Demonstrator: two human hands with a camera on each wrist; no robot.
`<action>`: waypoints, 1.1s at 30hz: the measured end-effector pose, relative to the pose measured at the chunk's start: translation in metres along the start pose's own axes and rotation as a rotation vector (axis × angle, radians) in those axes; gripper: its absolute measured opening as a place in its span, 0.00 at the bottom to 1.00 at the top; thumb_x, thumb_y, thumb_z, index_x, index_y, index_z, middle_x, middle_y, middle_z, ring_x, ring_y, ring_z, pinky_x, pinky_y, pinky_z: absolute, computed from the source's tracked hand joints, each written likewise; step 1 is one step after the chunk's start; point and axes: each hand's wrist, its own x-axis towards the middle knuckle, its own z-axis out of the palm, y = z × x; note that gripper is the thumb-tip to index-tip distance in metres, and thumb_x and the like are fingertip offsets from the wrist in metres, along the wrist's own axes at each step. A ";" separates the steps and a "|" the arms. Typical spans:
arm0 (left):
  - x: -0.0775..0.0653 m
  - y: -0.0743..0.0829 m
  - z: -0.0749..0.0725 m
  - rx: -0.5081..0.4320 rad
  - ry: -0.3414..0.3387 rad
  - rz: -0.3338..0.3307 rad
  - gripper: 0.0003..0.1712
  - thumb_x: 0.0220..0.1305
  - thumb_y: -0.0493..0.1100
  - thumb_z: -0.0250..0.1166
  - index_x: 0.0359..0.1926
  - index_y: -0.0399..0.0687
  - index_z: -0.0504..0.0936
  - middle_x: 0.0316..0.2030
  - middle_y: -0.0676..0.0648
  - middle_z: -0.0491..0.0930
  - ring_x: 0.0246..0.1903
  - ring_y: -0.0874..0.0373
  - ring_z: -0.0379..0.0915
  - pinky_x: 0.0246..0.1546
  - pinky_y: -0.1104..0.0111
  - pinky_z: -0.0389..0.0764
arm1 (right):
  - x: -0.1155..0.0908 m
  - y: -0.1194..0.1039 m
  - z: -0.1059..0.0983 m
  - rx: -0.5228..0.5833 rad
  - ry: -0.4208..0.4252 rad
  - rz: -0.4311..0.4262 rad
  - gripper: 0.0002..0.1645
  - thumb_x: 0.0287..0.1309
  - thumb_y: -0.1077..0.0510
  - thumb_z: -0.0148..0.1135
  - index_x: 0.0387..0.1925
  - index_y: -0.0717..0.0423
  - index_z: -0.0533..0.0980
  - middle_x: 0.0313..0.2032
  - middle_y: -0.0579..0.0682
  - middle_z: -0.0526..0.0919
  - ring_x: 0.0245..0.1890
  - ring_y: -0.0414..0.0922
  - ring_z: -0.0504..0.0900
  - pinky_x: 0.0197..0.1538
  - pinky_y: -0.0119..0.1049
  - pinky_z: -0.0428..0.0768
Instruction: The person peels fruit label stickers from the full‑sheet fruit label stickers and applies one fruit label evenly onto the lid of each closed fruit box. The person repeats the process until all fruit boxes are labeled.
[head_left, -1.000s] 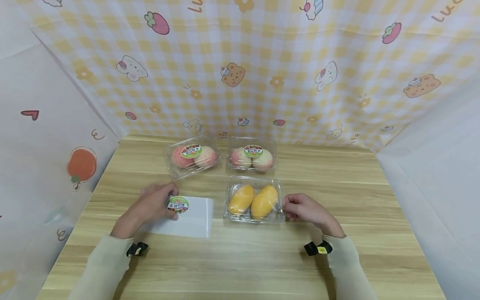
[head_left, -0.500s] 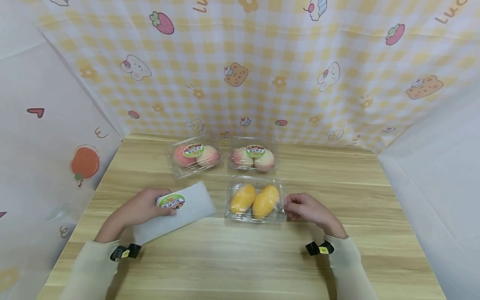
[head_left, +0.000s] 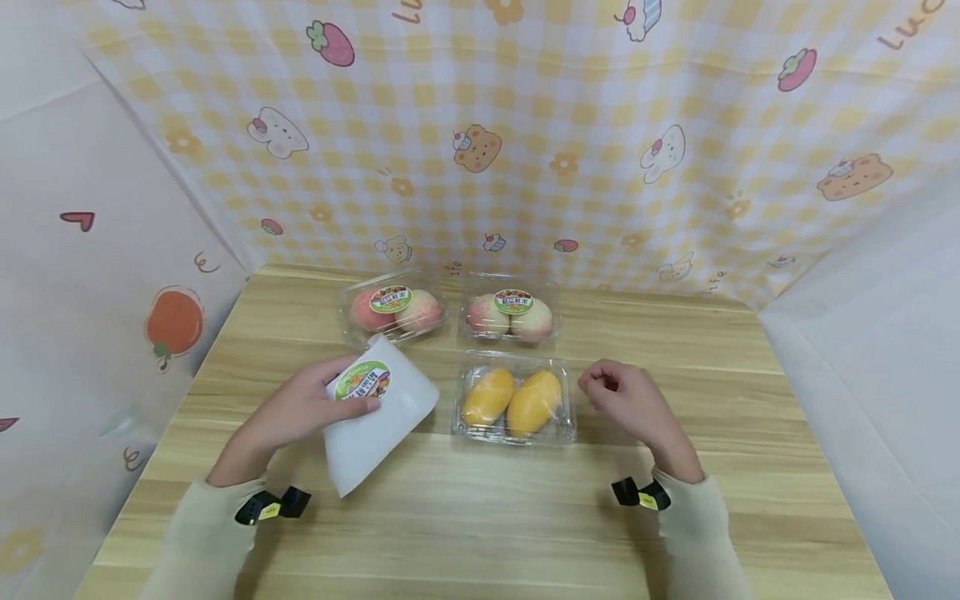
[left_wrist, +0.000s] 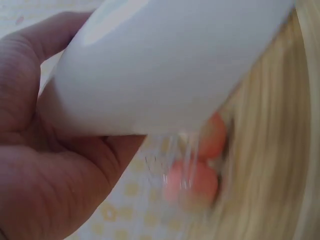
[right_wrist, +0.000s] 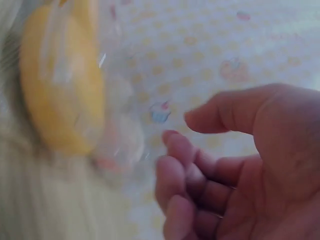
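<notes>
My left hand (head_left: 296, 410) grips a white sheet (head_left: 386, 429) by its left side, thumb on top. Beside the thumb a round, colourful fruit label (head_left: 366, 381) shows on the sheet. In the left wrist view the sheet's white side (left_wrist: 165, 65) curves over the fingers. Right of it on the table lies a clear plastic box (head_left: 517, 440) with two yellow mangoes (head_left: 487, 397), no label on its lid. My right hand (head_left: 633, 408) hovers just beyond the box's right side, fingers loosely curled around nothing; the right wrist view shows a gap between thumb and fingertips.
Behind stand two clear boxes of pink and white peaches, a left box (head_left: 348, 333) set at a slant and a right box (head_left: 555, 329), each with a round label on its lid. A yellow checked cloth (head_left: 570, 100) hangs along the table's (head_left: 465, 533) back edge.
The white sheet has been lifted and turned, now tilted in my left hand, its far corner near the left peach box. My right hand has come away from the mango box's right edge.
</notes>
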 end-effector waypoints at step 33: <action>0.057 0.070 0.106 -0.018 -0.036 0.343 0.14 0.73 0.40 0.74 0.56 0.42 0.89 0.44 0.49 0.89 0.37 0.57 0.85 0.37 0.63 0.87 | -0.007 -0.120 0.041 0.026 0.355 -0.609 0.14 0.58 0.66 0.84 0.46 0.55 0.91 0.28 0.41 0.80 0.25 0.37 0.76 0.27 0.30 0.77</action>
